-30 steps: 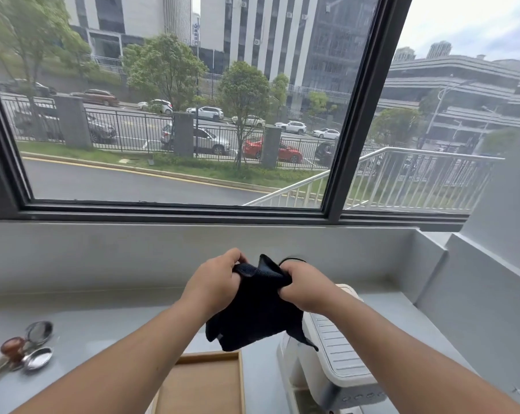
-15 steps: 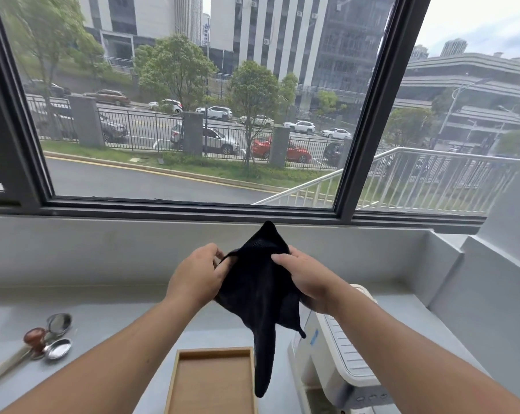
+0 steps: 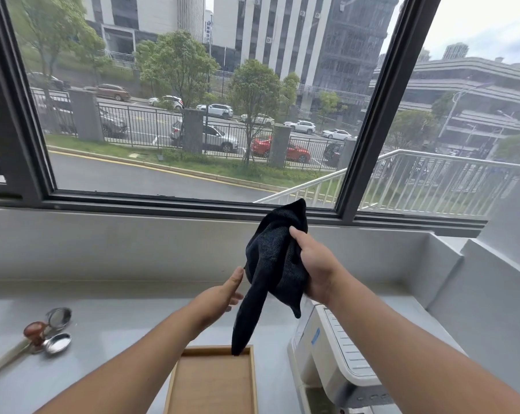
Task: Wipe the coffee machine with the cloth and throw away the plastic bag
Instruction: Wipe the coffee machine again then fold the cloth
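Note:
A black cloth (image 3: 272,264) hangs in the air in front of the window, bunched at the top with a long corner trailing down. My right hand (image 3: 314,267) grips its right side. My left hand (image 3: 224,292) is just left of the cloth, fingers apart, its fingertips at the cloth's edge with no grip on it. Below my right forearm stands the white coffee machine (image 3: 327,354), partly hidden by the arm. No plastic bag is in view.
A shallow wooden tray (image 3: 212,383) sits on the grey counter (image 3: 118,330) under the cloth's tip. Metal coffee tools with a brown knob (image 3: 43,333) lie at the left. A grey ledge and wall rise behind; a slanted wall closes the right.
My left hand has let go of the cloth and dropped lower. The right hand alone now holds it, and the cloth has shifted right with its corner hanging longer.

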A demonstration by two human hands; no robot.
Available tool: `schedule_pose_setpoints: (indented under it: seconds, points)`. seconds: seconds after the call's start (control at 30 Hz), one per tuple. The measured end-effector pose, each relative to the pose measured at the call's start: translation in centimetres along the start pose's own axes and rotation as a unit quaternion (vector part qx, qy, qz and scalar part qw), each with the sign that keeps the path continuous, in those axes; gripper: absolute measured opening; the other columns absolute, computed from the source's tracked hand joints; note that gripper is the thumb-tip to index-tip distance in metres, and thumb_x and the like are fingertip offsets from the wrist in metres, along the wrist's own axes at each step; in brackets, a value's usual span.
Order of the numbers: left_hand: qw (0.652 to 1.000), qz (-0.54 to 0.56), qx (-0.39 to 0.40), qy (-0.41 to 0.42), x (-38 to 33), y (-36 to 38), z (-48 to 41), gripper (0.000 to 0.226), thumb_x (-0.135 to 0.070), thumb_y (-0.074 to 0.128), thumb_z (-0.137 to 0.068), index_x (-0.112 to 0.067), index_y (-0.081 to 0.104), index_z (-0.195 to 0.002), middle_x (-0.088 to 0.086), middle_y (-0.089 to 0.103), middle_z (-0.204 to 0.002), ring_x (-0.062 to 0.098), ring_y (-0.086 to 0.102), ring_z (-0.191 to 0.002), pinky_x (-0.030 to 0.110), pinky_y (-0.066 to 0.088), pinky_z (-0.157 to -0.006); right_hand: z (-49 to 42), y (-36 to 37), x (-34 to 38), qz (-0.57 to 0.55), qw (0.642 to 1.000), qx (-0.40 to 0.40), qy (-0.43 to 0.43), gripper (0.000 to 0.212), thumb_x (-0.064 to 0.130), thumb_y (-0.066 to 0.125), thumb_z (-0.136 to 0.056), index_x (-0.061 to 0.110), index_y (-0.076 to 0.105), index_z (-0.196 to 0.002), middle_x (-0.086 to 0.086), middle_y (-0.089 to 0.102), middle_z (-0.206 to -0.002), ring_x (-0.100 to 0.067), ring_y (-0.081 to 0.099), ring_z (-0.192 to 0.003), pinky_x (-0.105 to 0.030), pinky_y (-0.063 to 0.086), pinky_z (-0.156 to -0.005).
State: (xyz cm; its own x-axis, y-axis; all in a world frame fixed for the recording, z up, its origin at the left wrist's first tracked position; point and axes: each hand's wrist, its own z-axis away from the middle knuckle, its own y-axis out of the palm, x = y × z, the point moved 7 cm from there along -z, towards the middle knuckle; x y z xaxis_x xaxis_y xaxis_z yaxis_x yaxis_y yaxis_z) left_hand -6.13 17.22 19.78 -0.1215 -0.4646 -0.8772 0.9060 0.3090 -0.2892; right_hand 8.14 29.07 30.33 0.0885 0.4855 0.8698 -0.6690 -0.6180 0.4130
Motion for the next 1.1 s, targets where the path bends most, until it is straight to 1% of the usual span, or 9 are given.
schedule_pose_setpoints:
  seconds: [0.07,0.3,0.43,0.57,0.67,0.8,0.9,0.97,1.1]
  points:
    - [0.997,0.067,0.038,-0.01,-0.5,0.6,0.1,0.109,-0.106,0.035,-0.061,-0.023,0.074,-0.121,-0.001,0.075,-0.124,0.017,0.064,-0.121,0.044,0.04,-0.109,0.2,0.7,0.1,-0.015,1.0,0.016,0.005,0.054,0.044,0.048,-0.106,0.0,0.059,-0.136,-0.025,0.071,-0.126,-0.041,0.071,-0.112,-0.05,0.062,-0.082]
    - [0.975,0.2,0.094,0.022,-2.7,1.1,0.6,0.073,-0.079,0.075,-0.066,-0.025,0.078,-0.114,0.014,0.07,-0.11,0.033,0.064,-0.103,0.04,0.045,-0.089,0.2,0.9,0.6,-0.01,1.0,0.009,-0.012,0.058,0.047,0.046,-0.106,-0.001,0.062,-0.135,-0.026,0.068,-0.13,-0.041,0.066,-0.122,-0.054,0.047,-0.11]
    - [0.966,0.206,0.154,-0.019,-2.4,2.2,1.0,0.091,-0.087,0.063,-0.076,-0.02,0.06,-0.137,0.015,0.074,-0.124,0.029,0.069,-0.101,0.039,0.052,-0.09,0.5,1.0,0.6,-0.032,0.999,0.026,-0.011,0.061,0.049,0.046,-0.105,-0.003,0.07,-0.127,-0.026,0.068,-0.131,-0.04,0.068,-0.118,-0.05,0.056,-0.1]
    - [0.958,0.213,0.188,-0.048,-2.1,3.7,1.1,0.1,-0.098,0.049,-0.073,-0.021,0.063,-0.135,0.009,0.079,-0.111,0.023,0.073,-0.083,0.038,0.055,-0.085,0.8,1.6,0.8,-0.055,0.997,0.052,-0.013,0.061,0.049,0.047,-0.105,-0.003,0.072,-0.122,-0.027,0.068,-0.129,-0.041,0.07,-0.113,-0.049,0.06,-0.088]
    - [0.96,0.221,0.167,-0.036,-2.4,4.1,0.9,0.101,-0.096,0.056,-0.072,-0.012,0.069,-0.127,0.007,0.077,-0.106,0.022,0.07,-0.082,0.038,0.055,-0.084,0.9,1.2,1.1,-0.063,0.997,0.048,-0.023,0.059,0.048,0.046,-0.105,-0.003,0.074,-0.12,-0.027,0.069,-0.126,-0.04,0.07,-0.112,-0.048,0.06,-0.089]
    - [0.945,0.293,0.143,0.021,-4.0,3.3,0.9,0.048,-0.061,0.072,-0.089,-0.018,0.079,-0.109,0.006,0.072,-0.096,0.02,0.069,-0.079,0.035,0.054,-0.077,0.6,-0.6,1.4,-0.052,0.998,0.016,-0.027,0.062,0.051,0.047,-0.105,0.0,0.066,-0.132,-0.026,0.067,-0.133,-0.041,0.065,-0.122,-0.053,0.05,-0.108]
    - [0.944,0.318,0.082,0.034,-4.5,1.6,0.5,0.031,-0.037,0.07,-0.095,-0.017,0.074,-0.118,0.003,0.074,-0.094,0.016,0.069,-0.074,0.03,0.053,-0.067,0.5,-2.0,1.4,-0.046,0.999,-0.005,-0.019,0.058,0.05,0.052,-0.103,0.004,0.065,-0.134,-0.023,0.068,-0.132,-0.041,0.066,-0.122,-0.056,0.049,-0.108]
    - [0.948,0.313,0.026,0.042,-4.9,0.4,0.3,0.025,-0.028,0.064,-0.099,-0.015,0.071,-0.119,0.002,0.078,-0.092,0.014,0.073,-0.07,0.028,0.054,-0.058,0.5,-3.0,1.4,-0.043,0.999,-0.008,-0.011,0.048,0.036,0.056,-0.101,0.002,0.064,-0.134,-0.022,0.069,-0.13,-0.042,0.066,-0.12,-0.059,0.051,-0.104]
    - [0.956,0.282,-0.063,0.061,-5.3,-2.2,0.0,0.02,-0.024,0.064,-0.098,-0.013,0.074,-0.11,0.005,0.08,-0.096,0.02,0.074,-0.082,0.034,0.054,-0.069,0.1,-5.4,1.1,0.028,0.999,-0.04,0.015,0.036,0.006,0.049,-0.093,-0.001,0.061,-0.127,-0.027,0.07,-0.115,-0.042,0.069,-0.102,-0.059,0.056,-0.097]
